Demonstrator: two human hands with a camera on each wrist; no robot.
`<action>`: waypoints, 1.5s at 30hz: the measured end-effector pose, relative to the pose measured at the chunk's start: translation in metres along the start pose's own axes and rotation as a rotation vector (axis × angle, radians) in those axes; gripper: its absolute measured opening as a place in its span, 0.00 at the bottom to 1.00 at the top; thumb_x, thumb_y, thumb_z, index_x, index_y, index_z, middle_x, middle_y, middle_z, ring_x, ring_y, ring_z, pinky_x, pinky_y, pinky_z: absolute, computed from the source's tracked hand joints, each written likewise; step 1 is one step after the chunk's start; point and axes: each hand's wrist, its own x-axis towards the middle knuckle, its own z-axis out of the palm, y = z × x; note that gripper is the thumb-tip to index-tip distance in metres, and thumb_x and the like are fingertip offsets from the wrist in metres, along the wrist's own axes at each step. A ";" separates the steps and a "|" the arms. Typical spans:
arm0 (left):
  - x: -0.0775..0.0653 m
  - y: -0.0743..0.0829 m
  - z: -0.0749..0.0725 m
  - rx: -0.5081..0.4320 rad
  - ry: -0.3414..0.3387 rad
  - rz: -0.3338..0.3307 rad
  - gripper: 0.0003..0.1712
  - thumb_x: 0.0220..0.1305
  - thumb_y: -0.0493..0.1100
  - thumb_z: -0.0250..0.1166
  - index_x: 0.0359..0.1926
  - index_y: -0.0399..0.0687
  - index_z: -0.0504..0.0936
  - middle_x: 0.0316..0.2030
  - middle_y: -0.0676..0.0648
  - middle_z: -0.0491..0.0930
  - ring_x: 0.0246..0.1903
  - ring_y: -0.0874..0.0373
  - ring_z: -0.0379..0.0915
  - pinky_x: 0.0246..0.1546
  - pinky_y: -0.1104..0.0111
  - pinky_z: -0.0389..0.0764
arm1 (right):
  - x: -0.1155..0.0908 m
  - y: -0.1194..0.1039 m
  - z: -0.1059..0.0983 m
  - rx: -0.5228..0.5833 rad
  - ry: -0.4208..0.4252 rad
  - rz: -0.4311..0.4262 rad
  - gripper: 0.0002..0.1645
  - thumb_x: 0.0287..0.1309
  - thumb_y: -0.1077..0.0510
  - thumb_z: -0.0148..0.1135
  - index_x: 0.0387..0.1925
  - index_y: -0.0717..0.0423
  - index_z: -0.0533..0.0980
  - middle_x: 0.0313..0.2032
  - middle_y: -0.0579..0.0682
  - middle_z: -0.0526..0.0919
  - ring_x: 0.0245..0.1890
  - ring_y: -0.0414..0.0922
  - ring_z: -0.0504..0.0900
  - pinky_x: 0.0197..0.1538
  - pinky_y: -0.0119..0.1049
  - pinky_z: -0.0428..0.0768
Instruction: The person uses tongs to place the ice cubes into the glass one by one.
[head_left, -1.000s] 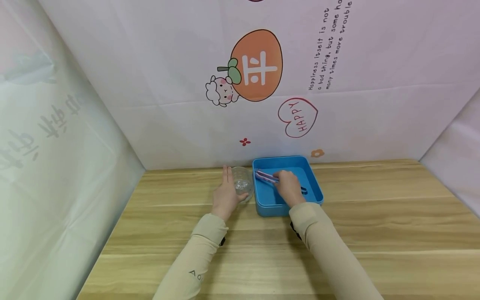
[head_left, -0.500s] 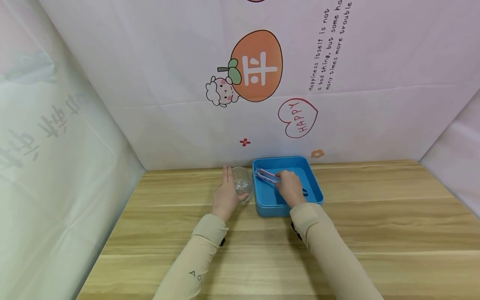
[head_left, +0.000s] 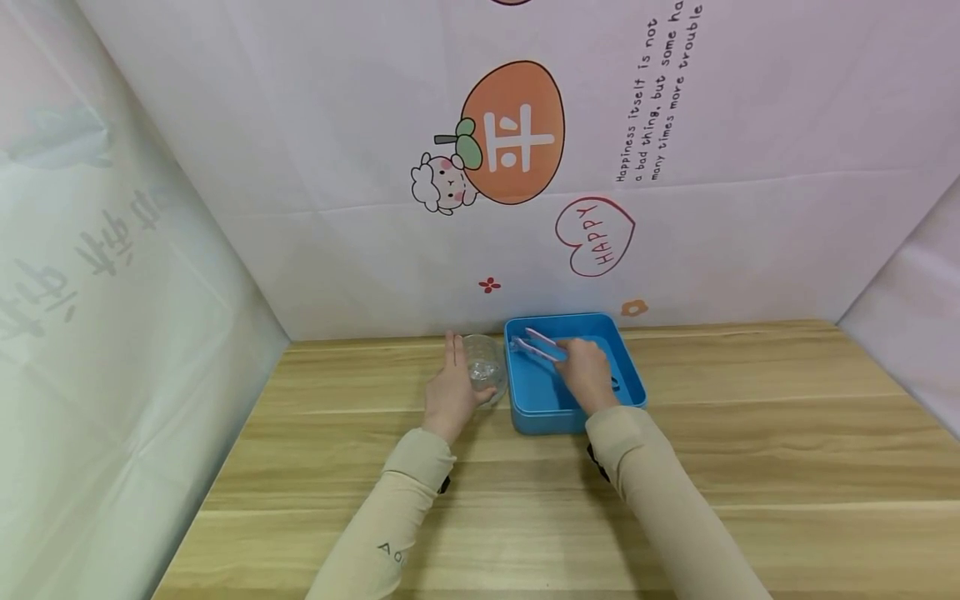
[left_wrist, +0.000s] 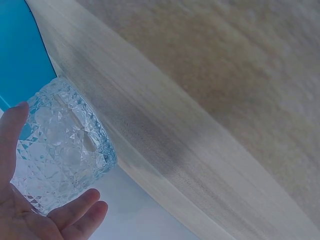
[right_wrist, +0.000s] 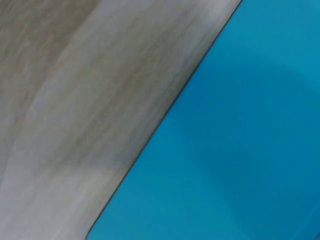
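In the head view, my left hand steadies a clear glass between thumb and fingers, just left of a blue box. Up close in the left wrist view, the glass has a cut diamond pattern, with the thumb on one side and two fingertips on the other. My right hand reaches into the box and grips a pair of pinkish tongs. Their two arms stand spread apart, pointing left. By the box's left wall is a small clear shiny lump, too small to identify.
A dark loop shows just right of my right hand, within the box. The wood-grain table meets a printed white backdrop right behind the box and glass. The right wrist view catches only table and blue box wall.
The tongs' arms were close together a second ago and have since spread apart. My right hand has shifted slightly right. My left hand and the glass have stayed put.
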 end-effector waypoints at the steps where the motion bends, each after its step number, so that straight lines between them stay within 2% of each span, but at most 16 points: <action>1: 0.000 0.000 0.000 0.002 0.001 0.000 0.62 0.50 0.61 0.71 0.74 0.39 0.47 0.76 0.42 0.46 0.13 0.61 0.61 0.13 0.72 0.62 | 0.000 0.000 0.000 -0.004 0.002 0.001 0.23 0.58 0.61 0.64 0.56 0.61 0.77 0.51 0.62 0.82 0.49 0.57 0.82 0.49 0.48 0.82; 18: 0.000 0.001 0.001 0.000 -0.006 0.004 0.62 0.50 0.61 0.71 0.74 0.39 0.46 0.76 0.42 0.45 0.13 0.61 0.61 0.13 0.73 0.62 | 0.000 -0.001 0.007 -0.032 -0.008 -0.008 0.21 0.59 0.61 0.63 0.53 0.62 0.78 0.50 0.61 0.83 0.48 0.57 0.81 0.51 0.50 0.80; 37: 0.001 -0.001 -0.001 -0.027 -0.015 -0.003 0.62 0.50 0.59 0.72 0.74 0.39 0.45 0.76 0.42 0.45 0.14 0.61 0.63 0.14 0.73 0.64 | -0.001 0.001 0.004 -0.041 0.016 -0.020 0.19 0.58 0.61 0.64 0.52 0.62 0.79 0.48 0.61 0.84 0.45 0.56 0.82 0.47 0.49 0.81; 45: 0.000 -0.001 0.000 -0.006 -0.018 0.000 0.63 0.51 0.60 0.71 0.75 0.39 0.45 0.76 0.42 0.44 0.13 0.62 0.61 0.13 0.73 0.63 | -0.002 0.002 0.004 -0.047 0.031 -0.027 0.19 0.58 0.61 0.64 0.51 0.62 0.80 0.47 0.61 0.84 0.43 0.56 0.82 0.45 0.49 0.81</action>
